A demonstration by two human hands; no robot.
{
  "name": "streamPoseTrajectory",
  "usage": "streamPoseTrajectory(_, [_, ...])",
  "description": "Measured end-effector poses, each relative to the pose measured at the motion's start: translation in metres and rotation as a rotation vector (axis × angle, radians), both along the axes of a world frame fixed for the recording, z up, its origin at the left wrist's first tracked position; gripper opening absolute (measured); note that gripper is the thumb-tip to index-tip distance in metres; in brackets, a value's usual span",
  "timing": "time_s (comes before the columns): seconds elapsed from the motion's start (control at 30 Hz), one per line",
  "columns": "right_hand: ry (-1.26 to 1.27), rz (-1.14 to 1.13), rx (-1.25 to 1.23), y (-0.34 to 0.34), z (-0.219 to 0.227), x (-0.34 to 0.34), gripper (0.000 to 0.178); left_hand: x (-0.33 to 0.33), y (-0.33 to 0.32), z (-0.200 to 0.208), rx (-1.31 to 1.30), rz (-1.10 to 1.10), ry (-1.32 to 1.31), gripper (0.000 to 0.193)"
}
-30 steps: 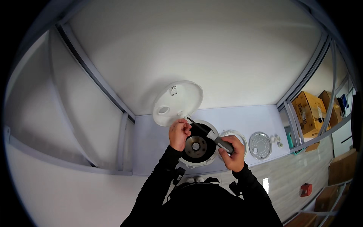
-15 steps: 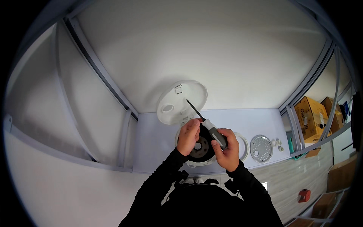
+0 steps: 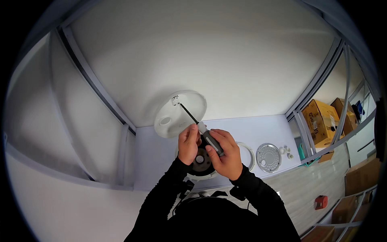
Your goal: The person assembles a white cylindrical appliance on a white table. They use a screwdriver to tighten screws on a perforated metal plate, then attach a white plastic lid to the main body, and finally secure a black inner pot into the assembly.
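Your screwdriver (image 3: pixel 202 128) has a dark metal shaft (image 3: pixel 188 113) and a matt grey plastic handle (image 3: pixel 213 142). The lid (image 3: pixel 181 115) before you looks like smooth white plastic with a soft sheen; the perforated disc (image 3: pixel 269 157) is silvery metal. Your sleeves (image 3: pixel 166 186) are matt black cloth, the counter (image 3: pixel 258 129) smooth. The round plate (image 3: pixel 202 164) may be metal, though shade blurs it.
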State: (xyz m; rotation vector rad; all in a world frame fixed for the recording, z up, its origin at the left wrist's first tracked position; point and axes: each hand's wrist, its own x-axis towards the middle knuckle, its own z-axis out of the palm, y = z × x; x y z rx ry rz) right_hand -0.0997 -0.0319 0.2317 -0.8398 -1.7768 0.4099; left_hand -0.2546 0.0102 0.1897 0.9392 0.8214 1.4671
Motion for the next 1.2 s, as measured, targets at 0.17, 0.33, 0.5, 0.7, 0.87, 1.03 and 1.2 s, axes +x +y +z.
streamPoseTrajectory(0.17, [0.024, 0.003, 0.027, 0.001, 0.001, 0.000, 0.040, 0.002, -0.001, 0.003, -0.009, 0.024, -0.024, 0.039])
streamPoseTrajectory(0.33, [0.065, 0.014, -0.003, 0.001, 0.001, -0.001, 0.039, 0.001, -0.001, 0.004, 0.023, 0.022, -0.027, 0.038])
streamPoseTrajectory(0.5, [0.075, 0.011, -0.025, 0.001, 0.004, -0.002, 0.038, 0.000, 0.000, 0.001, 0.019, 0.015, -0.060, 0.039])
streamPoseTrajectory(0.7, [0.086, 0.004, -0.034, 0.002, 0.004, -0.003, 0.038, 0.003, 0.001, 0.006, 0.003, 0.039, -0.048, 0.041])
streamPoseTrajectory(0.87, [0.077, 0.006, -0.017, 0.004, 0.011, -0.003, 0.036, 0.000, 0.003, 0.005, 0.012, 0.035, -0.036, 0.042])
streamPoseTrajectory(1.03, [0.015, -0.023, 0.024, 0.004, 0.018, -0.003, 0.037, -0.001, 0.004, 0.008, 0.025, -0.001, -0.081, 0.042])
streamPoseTrajectory(1.2, [-0.090, -0.043, 0.122, 0.009, 0.017, 0.000, 0.038, -0.005, 0.008, -0.001, 0.080, -0.067, -0.100, 0.043])
